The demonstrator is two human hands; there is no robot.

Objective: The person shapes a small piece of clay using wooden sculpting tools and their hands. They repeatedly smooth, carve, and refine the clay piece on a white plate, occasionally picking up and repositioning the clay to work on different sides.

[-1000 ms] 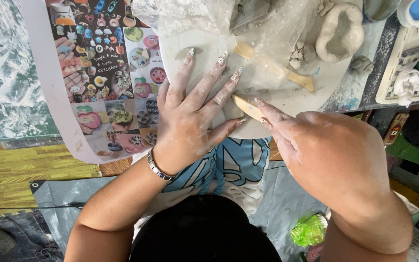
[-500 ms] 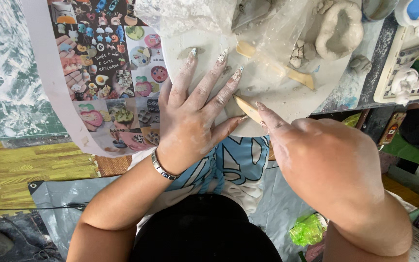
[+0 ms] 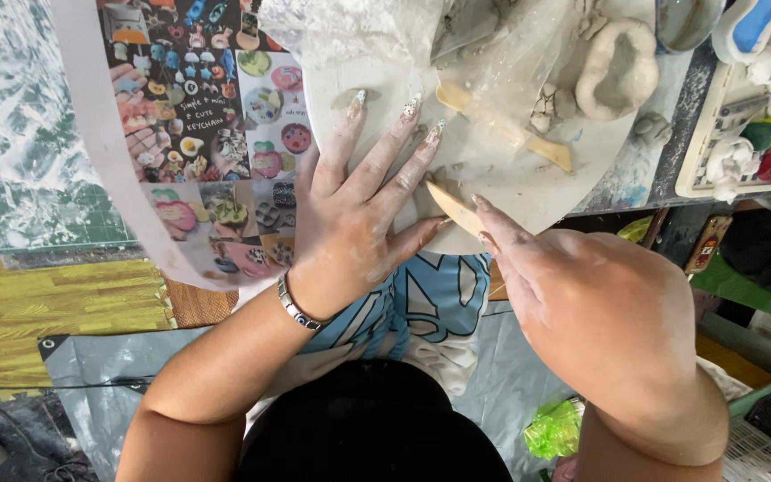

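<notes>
The step in hand looks like trimming or smoothing the near edge of a flat slab of pale clay [image 3: 493, 170] that lies on a round board [image 3: 582, 192] at the near rim of the surface. The left hand [image 3: 354, 214] is spread wide and pressed flat on the slab, its long decorated nails reaching toward the far side, thumb tucked along the near edge; it grips nothing and simply pins the clay down. A beaded bracelet [image 3: 296, 306] sits at its wrist. The right hand [image 3: 595, 308] is closed around a small wooden modelling tool [image 3: 455, 208], pinched between thumb and fingertips, with the pale tip touching the clay just beside the left hand's thumb. In my judgement the next move calls for a steady, shallow pull of the tool along the edge while the left hand keeps even pressure, so the slab neither shifts nor tears. Farther off on the board lie a second wooden stick [image 3: 501, 125] under a crumpled clear plastic sheet [image 3: 377, 36], and to the far right a hollow lump of clay [image 3: 619, 70]. A printed sheet of colourful little pictures [image 3: 216, 134] lies to the left, and a tray of small painted pieces [image 3: 751, 107] stands at the far right.
</notes>
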